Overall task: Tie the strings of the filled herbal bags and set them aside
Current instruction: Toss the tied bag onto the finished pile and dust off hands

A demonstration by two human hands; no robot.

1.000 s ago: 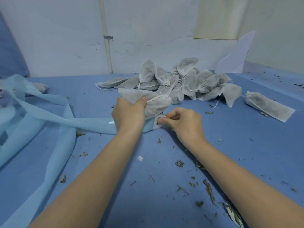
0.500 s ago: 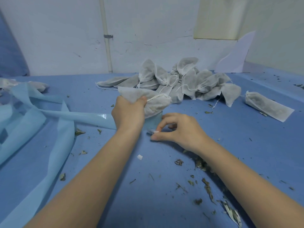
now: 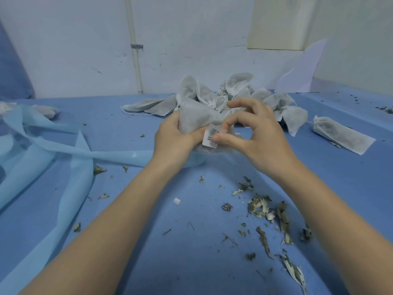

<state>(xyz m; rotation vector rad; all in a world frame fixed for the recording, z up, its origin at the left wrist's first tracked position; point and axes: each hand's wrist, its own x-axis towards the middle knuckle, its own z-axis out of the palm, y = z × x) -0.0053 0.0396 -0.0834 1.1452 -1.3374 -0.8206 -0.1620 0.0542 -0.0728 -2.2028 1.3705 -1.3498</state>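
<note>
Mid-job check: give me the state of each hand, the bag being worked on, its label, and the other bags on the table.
left hand: grips the held bag.
right hand: thumb and forefinger pinch the barcode label.
held bag: filled, gripped above the table; tie not visible.
barcode label: against the bag, pinched.
pile of bags: heaped at the far side, strings loose.
single bag: lying flat, apart at right.

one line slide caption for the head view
Left hand grips a herbal bag while right hand pinches its barcode label.
</note>
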